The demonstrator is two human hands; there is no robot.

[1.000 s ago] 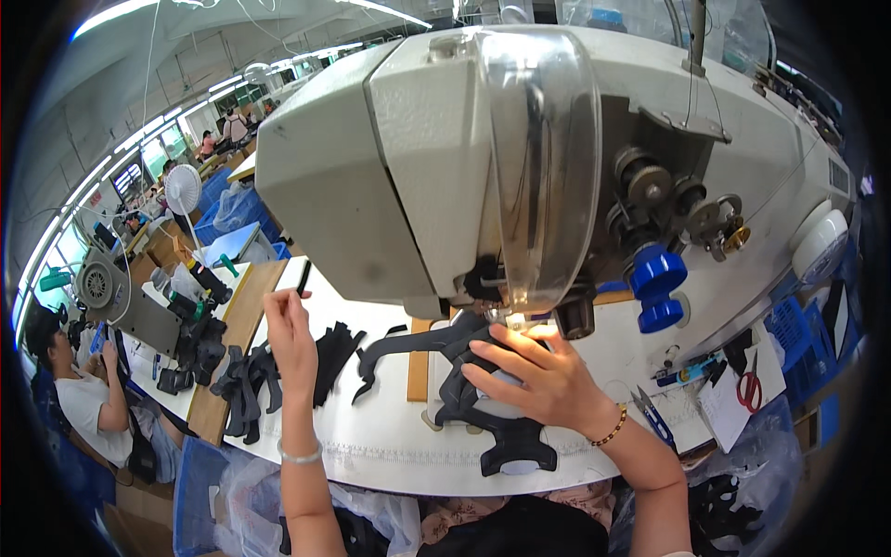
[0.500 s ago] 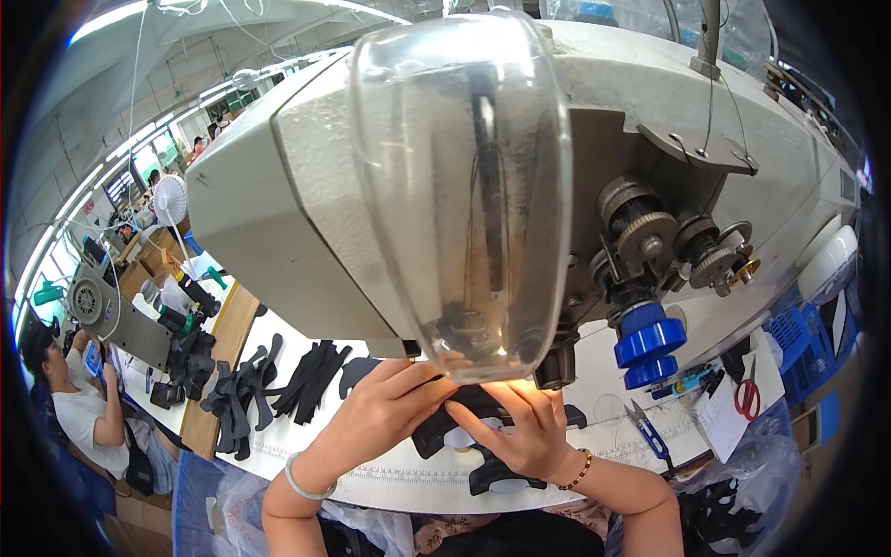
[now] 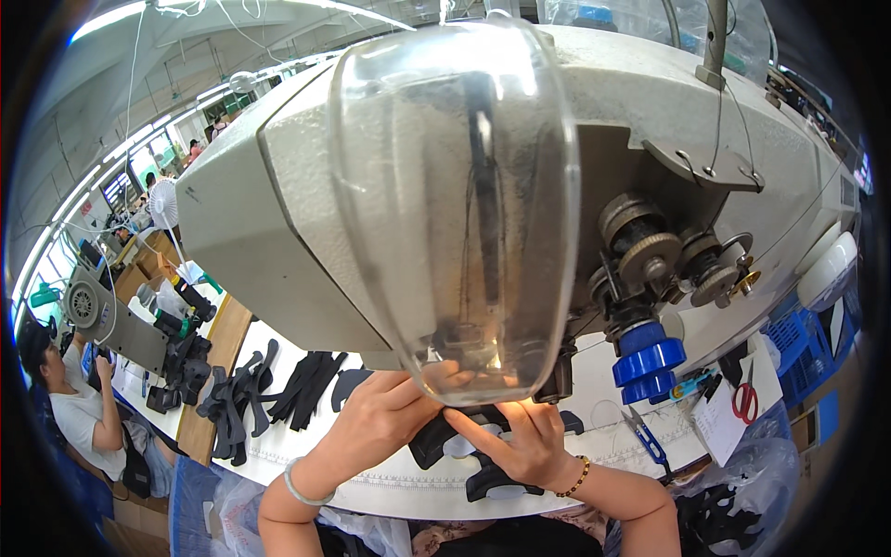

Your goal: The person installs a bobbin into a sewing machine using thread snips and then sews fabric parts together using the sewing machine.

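Steadies the dark piece (image 3: 427, 447) between and under the fingers, apparently to hold it flat. In left hand (image 3: 373, 425), holds fingers close together; in right hand (image 3: 531, 450), thumb apart. Cannot tell whether pinching, with tips partly behind the clear guard (image 3: 445, 213).

Ceiling (image 3: 213, 56): pale, sloping away at upper left
Light: lit tubes (image 3: 109, 22) overhead, more of them in a line receding along the left
Windows (image 3: 145, 160): bright panes at far left
Surface (image 3: 599, 371): white, with a wood-coloured strip (image 3: 195, 436) along its left side
Fan (image 3: 163, 202): white, upright, at left
Crate (image 3: 792, 342): blue plastic, at right
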